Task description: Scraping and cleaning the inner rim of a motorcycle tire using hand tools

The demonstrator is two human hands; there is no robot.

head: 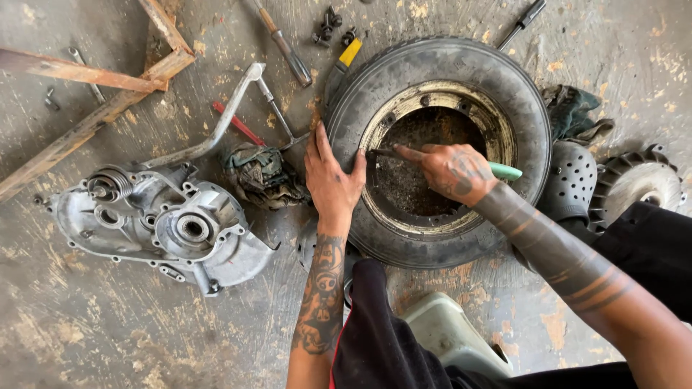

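A: While the tyre (440, 151) lies flat on the floor (108, 331) at the knees, left hand (333, 180) presses its sidewall, fingers spread, gripping nothing, likely to steady it.

B: Right hand (454, 171)?

A: Fingers closed round a green-handled tool (504, 171), tip at the rim's (497, 122) inner left edge.

B: Further out?

A: Engine casing (166, 223) and rag (263, 176) left; screwdriver (285, 47), bolts (328, 29) beyond, within reach.
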